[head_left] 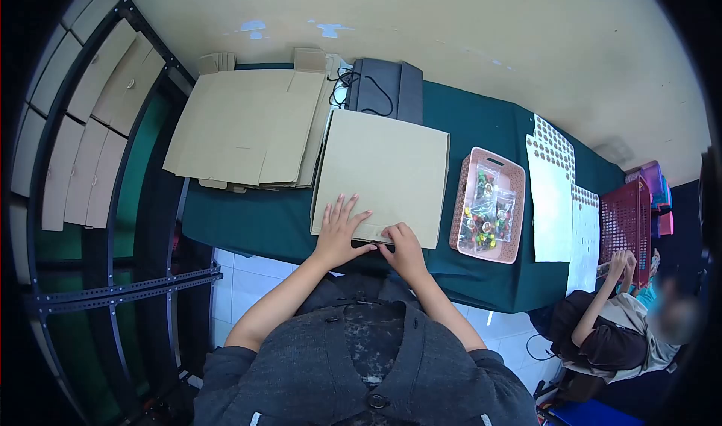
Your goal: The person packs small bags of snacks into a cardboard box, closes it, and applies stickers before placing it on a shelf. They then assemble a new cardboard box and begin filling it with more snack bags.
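Flat cardboard (241,129) blocks the box's (391,170) left, but behind the basket (460,208) lies room

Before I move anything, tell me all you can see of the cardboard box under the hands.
The cardboard box is plain brown, with a broad, flat top that looks shut; its depth is hard to judge from above. It lies slightly turned on the green cloth, between stacked cardboard and a pink basket. The left hand spreads over its near left part; the right hand touches its near edge.
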A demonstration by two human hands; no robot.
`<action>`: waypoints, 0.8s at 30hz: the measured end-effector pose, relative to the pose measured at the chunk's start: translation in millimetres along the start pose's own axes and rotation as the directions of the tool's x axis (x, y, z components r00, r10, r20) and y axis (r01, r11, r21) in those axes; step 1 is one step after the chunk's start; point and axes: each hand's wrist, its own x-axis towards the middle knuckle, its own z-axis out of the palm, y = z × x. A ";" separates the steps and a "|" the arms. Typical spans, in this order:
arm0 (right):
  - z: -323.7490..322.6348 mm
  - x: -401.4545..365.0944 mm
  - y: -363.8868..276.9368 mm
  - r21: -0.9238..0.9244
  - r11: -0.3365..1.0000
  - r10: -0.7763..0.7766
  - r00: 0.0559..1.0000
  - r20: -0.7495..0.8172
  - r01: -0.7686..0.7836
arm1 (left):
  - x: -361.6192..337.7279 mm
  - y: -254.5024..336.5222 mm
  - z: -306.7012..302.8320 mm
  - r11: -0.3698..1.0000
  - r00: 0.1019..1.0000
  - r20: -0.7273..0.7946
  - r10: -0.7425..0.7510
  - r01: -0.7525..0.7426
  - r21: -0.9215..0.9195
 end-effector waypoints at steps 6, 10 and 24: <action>1.1 -1.2 2.3 0.003 0.999 0.052 0.998 0.032 -0.052 | -1.4 -3.0 8.5 1.000 1.000 -0.027 -0.002 0.001 -0.012; -2.8 3.0 -5.6 0.039 0.999 -0.001 1.000 -0.001 0.001 | -1.3 -3.5 9.1 0.999 1.000 -0.025 0.007 -0.006 0.035; 3.0 6.4 4.5 -0.117 0.986 0.102 0.988 -0.118 -0.116 | 1.6 -5.6 11.5 0.996 1.000 0.006 0.009 -0.009 0.090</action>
